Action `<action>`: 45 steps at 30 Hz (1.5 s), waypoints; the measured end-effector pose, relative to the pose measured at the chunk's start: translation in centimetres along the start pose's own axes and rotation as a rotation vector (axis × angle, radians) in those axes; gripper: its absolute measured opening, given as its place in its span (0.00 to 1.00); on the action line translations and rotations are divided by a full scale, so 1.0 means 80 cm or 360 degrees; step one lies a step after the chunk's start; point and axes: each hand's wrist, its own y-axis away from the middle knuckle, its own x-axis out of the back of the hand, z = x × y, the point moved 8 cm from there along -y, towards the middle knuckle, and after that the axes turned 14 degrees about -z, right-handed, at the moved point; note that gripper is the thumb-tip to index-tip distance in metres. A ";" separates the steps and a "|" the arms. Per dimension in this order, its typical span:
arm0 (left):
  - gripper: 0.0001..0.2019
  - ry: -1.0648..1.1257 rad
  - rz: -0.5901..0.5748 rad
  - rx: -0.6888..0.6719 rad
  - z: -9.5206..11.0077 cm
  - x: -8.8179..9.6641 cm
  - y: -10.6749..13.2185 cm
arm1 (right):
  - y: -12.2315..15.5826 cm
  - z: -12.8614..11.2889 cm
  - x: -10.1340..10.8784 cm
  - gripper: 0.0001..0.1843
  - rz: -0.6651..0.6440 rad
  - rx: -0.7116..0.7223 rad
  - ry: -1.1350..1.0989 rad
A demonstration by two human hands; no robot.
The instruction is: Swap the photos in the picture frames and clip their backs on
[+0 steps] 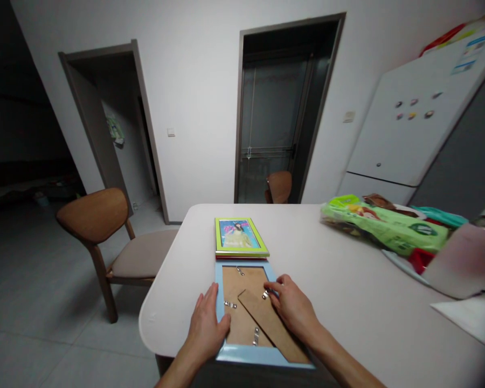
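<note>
A light-blue picture frame (246,353) lies face down at the table's near edge, its brown backing board (246,280) showing. An angled brown stand leg (272,328) rests across the backing. Small metal clips sit on the backing's sides, among them a left clip (230,305) and a bottom clip (256,337). My left hand (207,325) lies along the frame's left side, fingers stretched out and thumb on its edge. On the right side, my right hand (293,307) has its bent fingers at the right clip (265,295), partly covering it.
Just beyond lies a green-edged picture frame (242,252), picture up, on top of a red-edged one. At the right are a green package (404,223), a pinkish container (464,258) and white paper (469,320). A wooden chair (105,226) stands left of the table (347,302).
</note>
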 end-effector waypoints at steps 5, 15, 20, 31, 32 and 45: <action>0.31 -0.0007 -0.0004 0.0000 0.001 -0.003 0.010 | -0.016 -0.034 0.001 0.16 0.0047 0.0185 0.0022; 0.31 -0.0020 -0.0031 -0.0011 0.002 -0.004 0.010 | -0.071 -0.068 -0.025 0.14 0.0007 0.0163 -0.0007; 0.31 -0.0017 -0.0003 -0.0018 0.000 -0.005 0.011 | -0.067 -0.070 -0.023 0.15 -0.0013 0.0209 -0.0015; 0.30 -0.0052 0.0011 -0.0056 0.001 -0.006 0.012 | 0.005 -0.124 -0.027 0.08 -0.0144 0.0592 -0.0234; 0.30 -0.0045 0.0013 -0.0055 0.001 -0.005 0.012 | 0.004 -0.125 -0.027 0.08 -0.0118 0.0557 -0.0220; 0.31 -0.0113 0.0017 -0.0027 0.002 -0.003 0.014 | 0.053 -0.094 0.005 0.11 -0.0464 0.0851 -0.0341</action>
